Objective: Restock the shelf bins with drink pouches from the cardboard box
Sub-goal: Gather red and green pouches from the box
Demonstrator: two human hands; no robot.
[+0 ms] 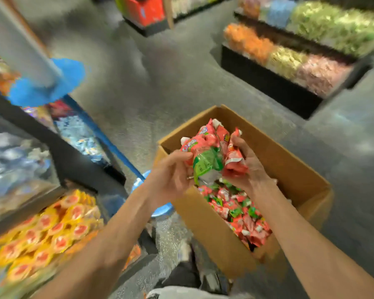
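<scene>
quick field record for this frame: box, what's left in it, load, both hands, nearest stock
cardboard box: open, flaps up, partly filled
loose pouches: red and green, heaped inside the cardboard box
bundle of pouches: red and green, held above the cardboard box
left hand: grips the bundle from its left side
right hand: grips the bundle from its right side
yellow-orange packs: heaped at lower left, blurred

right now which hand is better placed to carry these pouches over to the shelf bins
Left, likely. The left hand sits nearer the shelf bins on that side; the right hand is over the cardboard box, farther off. Both hold the pouches, so they may move together.
</scene>
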